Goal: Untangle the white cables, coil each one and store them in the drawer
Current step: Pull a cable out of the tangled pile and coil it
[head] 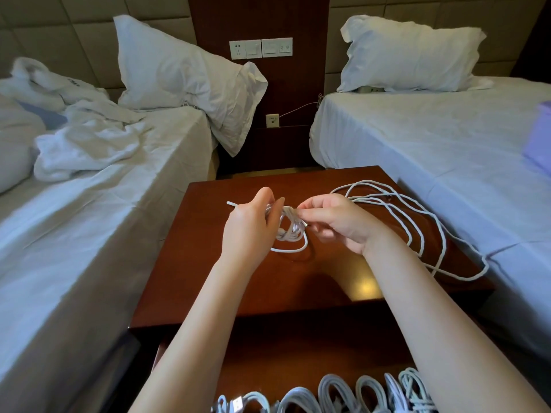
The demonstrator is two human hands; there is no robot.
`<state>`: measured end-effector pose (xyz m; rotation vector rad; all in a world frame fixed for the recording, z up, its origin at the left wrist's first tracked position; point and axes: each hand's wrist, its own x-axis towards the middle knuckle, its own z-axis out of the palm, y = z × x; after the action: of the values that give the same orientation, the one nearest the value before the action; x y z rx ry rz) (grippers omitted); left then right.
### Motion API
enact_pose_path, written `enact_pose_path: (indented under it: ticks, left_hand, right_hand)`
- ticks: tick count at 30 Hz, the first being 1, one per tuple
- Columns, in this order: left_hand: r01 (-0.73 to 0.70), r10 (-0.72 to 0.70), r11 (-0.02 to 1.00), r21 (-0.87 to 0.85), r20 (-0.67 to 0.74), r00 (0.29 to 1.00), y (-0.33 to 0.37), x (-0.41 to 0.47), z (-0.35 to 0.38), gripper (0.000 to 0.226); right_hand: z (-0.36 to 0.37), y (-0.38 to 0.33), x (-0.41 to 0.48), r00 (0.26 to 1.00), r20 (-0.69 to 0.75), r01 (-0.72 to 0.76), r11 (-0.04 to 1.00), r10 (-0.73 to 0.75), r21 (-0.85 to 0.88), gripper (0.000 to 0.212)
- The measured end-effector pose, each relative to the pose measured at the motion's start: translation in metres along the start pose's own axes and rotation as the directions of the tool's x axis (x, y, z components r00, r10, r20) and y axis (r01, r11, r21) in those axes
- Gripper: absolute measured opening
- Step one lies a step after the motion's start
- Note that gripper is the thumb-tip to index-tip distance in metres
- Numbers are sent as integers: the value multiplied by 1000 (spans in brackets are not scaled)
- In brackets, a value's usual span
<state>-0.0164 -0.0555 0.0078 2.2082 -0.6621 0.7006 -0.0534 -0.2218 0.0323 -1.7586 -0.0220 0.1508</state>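
Note:
Above the middle of the brown nightstand (pixel 268 293), my left hand (pixel 252 225) grips a small white cable coil (pixel 290 231). One cable end sticks out to the left past my knuckles. My right hand (pixel 334 222) pinches the cable's wrapping end at the top of that coil. A loose white cable (pixel 411 216) lies in long loops on the right side of the nightstand and hangs over its right edge. Several coiled white cables (pixel 334 394) lie in a row in the open drawer (pixel 268 359) at the bottom of the view.
Two beds flank the nightstand: the left bed (pixel 89 219) with a crumpled towel (pixel 83 141) and a pillow, the right bed (pixel 432 138) with a pillow and a purple item (pixel 539 138) at the edge. A wall panel with sockets (pixel 261 48) is behind.

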Motion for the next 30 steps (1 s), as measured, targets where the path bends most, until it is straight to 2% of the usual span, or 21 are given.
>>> enact_pose_path:
  ticks: [3,7,10,14,19,23,27,30]
  left_hand:
    - [19,-19,1000,-9,-4,1000,-1,0,1,18]
    - [74,-73,994,-74,12,997,0,-1,5,20]
    - [145,-141,974,-175,35,989,3,0,6,21]
    - [211,-209,951,-226,33,977,3,2,4,19]
    - [213,-218,944,-251,9,976,3,3,3,20]
    - [266,-290,909,-320,-29,957,6,5,2,22]
    - [336,-340,857,-392,60,938,6,6,1,24]
    - [374,-342,824,-425,153,927,7,5,-1,17]
  right_hand:
    - [0,1,0,1000,18,7,999,-7,46,12]
    - [8,3,1,996,-40,82,996,-81,30,11]
    - [17,4,3,983,-99,145,982,-157,-118,18]
    - [22,5,3,969,-146,148,944,-198,-295,24]
    - [23,2,3,969,-162,121,934,-185,-337,20]
    - [27,4,5,951,-203,157,929,-234,-335,23]
    - [27,6,5,945,-221,173,942,-241,-289,27]
    - [26,7,7,935,-237,179,926,-265,-333,24]
